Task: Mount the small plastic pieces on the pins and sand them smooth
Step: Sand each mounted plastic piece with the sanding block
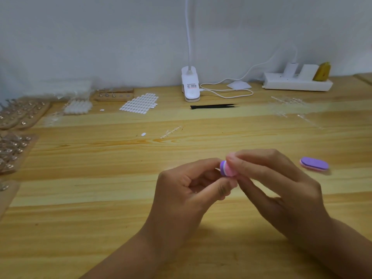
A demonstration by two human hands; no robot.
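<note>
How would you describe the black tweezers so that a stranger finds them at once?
Start at the white clip lamp at the back of the table. Just in front of it lie the tweezers, the only thin black thing there.

Tweezers lie before the lamp clip; power strip stands right of both.
</note>
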